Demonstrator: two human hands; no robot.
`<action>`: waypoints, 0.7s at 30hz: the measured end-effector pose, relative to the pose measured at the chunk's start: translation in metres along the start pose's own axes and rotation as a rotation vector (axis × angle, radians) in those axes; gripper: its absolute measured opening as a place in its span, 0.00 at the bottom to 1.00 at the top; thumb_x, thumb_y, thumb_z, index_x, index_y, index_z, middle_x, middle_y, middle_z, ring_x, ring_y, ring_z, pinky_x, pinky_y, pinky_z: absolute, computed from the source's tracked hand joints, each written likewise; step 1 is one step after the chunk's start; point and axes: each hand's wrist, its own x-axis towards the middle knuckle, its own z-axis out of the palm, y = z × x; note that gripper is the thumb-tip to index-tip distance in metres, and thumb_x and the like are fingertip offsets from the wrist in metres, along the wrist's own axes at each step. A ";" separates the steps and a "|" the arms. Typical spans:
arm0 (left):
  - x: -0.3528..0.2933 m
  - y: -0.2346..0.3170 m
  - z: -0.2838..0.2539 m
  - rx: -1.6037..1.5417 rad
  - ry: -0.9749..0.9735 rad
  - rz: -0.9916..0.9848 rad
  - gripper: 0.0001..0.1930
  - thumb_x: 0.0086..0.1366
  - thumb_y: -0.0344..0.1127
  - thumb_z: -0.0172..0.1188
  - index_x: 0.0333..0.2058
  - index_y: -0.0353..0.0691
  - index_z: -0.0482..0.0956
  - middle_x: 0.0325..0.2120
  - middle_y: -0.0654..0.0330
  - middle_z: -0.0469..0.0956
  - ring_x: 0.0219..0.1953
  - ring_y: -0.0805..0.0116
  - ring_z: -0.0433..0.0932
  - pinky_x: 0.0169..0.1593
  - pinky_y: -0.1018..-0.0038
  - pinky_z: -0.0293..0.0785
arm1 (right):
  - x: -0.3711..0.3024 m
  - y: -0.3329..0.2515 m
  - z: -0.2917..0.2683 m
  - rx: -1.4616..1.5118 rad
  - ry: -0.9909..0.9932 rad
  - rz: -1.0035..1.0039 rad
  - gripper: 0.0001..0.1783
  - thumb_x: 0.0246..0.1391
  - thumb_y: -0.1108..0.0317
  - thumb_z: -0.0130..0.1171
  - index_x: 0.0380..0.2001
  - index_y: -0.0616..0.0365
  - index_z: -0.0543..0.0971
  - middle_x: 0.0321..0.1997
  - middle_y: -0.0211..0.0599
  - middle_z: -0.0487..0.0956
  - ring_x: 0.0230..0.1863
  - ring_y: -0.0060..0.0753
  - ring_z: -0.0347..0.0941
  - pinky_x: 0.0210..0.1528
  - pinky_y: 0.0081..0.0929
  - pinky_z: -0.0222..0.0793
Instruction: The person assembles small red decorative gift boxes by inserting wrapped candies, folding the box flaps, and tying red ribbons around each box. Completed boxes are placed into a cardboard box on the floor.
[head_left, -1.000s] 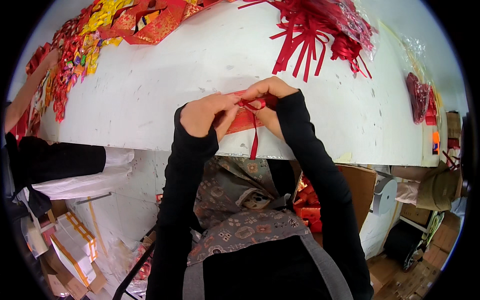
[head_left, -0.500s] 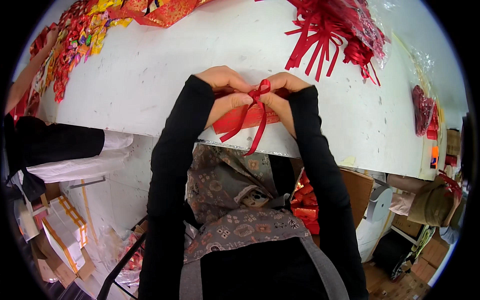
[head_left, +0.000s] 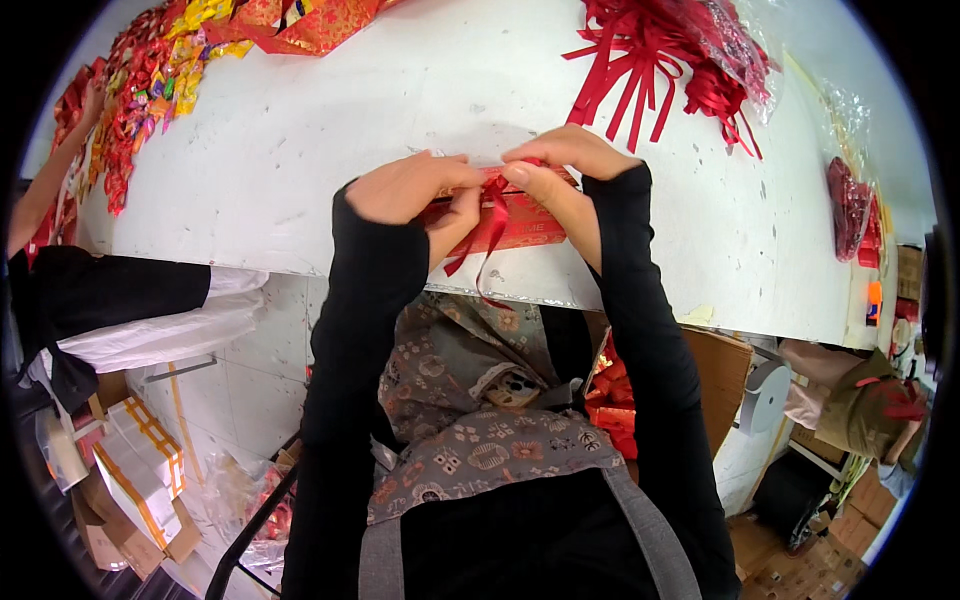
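A small red gift box [head_left: 538, 231] with gold print lies near the table's front edge. Round it runs a red ribbon [head_left: 496, 218], knotted on top, its tails hanging over the box's near side. My right hand [head_left: 572, 172] is closed, thumb and forefinger pinching the ribbon beside the knot. From the left side my left hand [head_left: 415, 192] is curled in, fingertips pressed together on the ribbon at the knot. Both hands cover much of the box top and the bow.
Red cut ribbons [head_left: 640, 75] lie at the far right of the white table [head_left: 350, 120]. Wrapped sweets [head_left: 150, 90] are heaped at the far left, where another person's arm [head_left: 50, 165] reaches in. A box of red packets [head_left: 612, 400] stands below my right arm.
The upright ribbon loop is now mostly hidden under my right fingers. My left hand has turned over and its fingers have curled in. The ribbon tails have shifted.
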 end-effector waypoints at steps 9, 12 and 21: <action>-0.041 -0.019 0.016 0.339 0.463 0.342 0.13 0.37 0.19 0.62 0.22 0.41 0.71 0.24 0.61 0.75 0.29 0.60 0.76 0.33 0.70 0.75 | -0.030 0.026 0.021 -0.109 0.369 -0.064 0.07 0.43 0.69 0.64 0.21 0.56 0.76 0.25 0.32 0.74 0.32 0.31 0.67 0.38 0.26 0.61; -0.046 -0.020 0.014 0.378 0.456 0.344 0.16 0.38 0.15 0.61 0.25 0.41 0.70 0.26 0.58 0.74 0.30 0.60 0.76 0.35 0.69 0.76 | -0.033 0.026 0.026 -0.038 0.438 -0.078 0.07 0.41 0.73 0.64 0.21 0.57 0.74 0.24 0.34 0.72 0.29 0.33 0.67 0.34 0.26 0.62; -0.050 -0.024 0.013 0.368 0.502 0.326 0.15 0.37 0.16 0.61 0.24 0.41 0.69 0.27 0.58 0.73 0.30 0.61 0.75 0.33 0.72 0.75 | -0.038 0.031 0.028 -0.114 0.458 -0.147 0.07 0.39 0.75 0.65 0.22 0.59 0.75 0.25 0.38 0.73 0.30 0.35 0.69 0.35 0.26 0.65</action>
